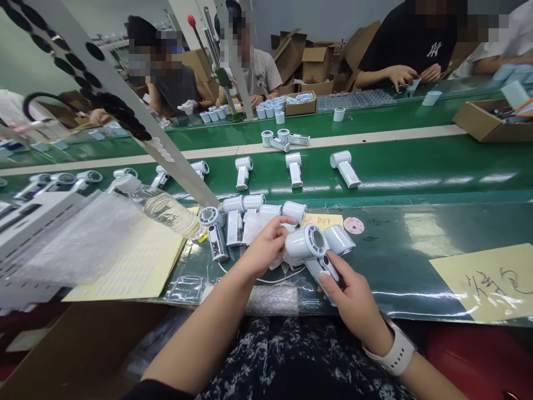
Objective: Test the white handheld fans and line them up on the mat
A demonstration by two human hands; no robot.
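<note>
My right hand [353,294] grips the handle of a pale blue-white handheld fan [306,244], and my left hand [266,247] holds the rear of its round head. A second fan head [339,240] lies against the far side of the held fan. Just left of my left hand, several similar fans [245,218] lie in a loose heap on the dark green workbench mat [400,250]. A thin white cable [266,278] runs under my left wrist. A white smartwatch [391,350] sits on my right wrist.
Upright fans [295,169] stand in a row on a green conveyor belt [400,178] beyond the mat. A water bottle [166,210], bubble wrap [70,239] and yellow paper sheets [487,283] lie nearby. Co-workers [406,50] sit across the belt, with cardboard boxes [316,64] behind them.
</note>
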